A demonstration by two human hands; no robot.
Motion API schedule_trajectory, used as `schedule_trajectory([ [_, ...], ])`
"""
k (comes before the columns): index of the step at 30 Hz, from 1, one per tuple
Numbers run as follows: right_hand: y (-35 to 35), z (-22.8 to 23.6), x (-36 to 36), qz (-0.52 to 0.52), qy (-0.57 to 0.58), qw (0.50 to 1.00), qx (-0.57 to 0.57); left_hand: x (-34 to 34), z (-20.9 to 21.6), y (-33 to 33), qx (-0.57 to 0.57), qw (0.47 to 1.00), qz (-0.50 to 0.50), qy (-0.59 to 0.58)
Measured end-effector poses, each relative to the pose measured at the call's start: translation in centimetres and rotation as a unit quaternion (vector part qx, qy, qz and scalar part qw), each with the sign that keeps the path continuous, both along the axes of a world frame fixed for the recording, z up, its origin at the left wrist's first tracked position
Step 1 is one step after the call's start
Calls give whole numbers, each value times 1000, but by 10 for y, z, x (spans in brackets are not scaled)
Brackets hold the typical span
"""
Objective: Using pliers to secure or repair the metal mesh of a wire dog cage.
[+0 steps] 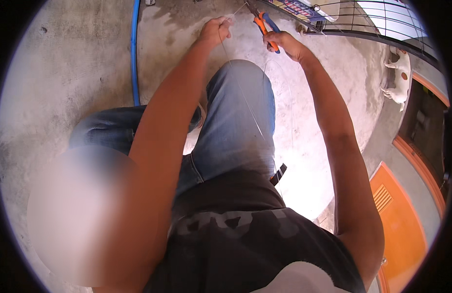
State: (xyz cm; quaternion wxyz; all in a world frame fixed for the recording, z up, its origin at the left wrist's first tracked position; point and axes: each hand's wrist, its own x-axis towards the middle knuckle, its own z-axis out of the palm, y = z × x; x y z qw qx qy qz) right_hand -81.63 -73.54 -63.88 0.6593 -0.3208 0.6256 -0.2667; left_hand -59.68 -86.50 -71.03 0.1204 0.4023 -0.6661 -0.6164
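Observation:
Near the top of the head view, my left hand is closed, pinching a thin wire. From there the wire trails down across my raised knee, and a short length runs up toward the pliers. My right hand grips pliers by their orange and blue handles. Their dark jaws point up and left, close to the wire's upper end at the picture's edge. Whether the jaws are closed on it I cannot tell. A loose loop of thin wire hangs to the right of my knee.
A blue pipe runs along the concrete floor on the left. At the upper right are a black wire grille and a printed panel. A white dog with brown patches lies farther right, above an orange door.

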Motion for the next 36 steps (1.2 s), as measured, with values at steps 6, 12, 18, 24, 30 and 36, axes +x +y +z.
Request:
schedule_trajectory([
  [6,16,-5,4,66,450,889,43,-30,79,3,-27,985,-80,-150],
  [12,9,2,18,79,564,820,54,-53,68,21,-254,945,-103,-179],
  [18,5,1,7,-124,-123,984,22,42,-30,25,-30,991,30,-130],
  [24,0,0,-2,-53,-82,995,27,91,-62,43,69,980,-9,-186],
  [30,14,-3,-10,38,228,970,80,7,-12,49,-142,896,-119,-403],
  [36,0,14,-47,165,397,901,-64,-55,14,19,-242,864,-210,-389],
])
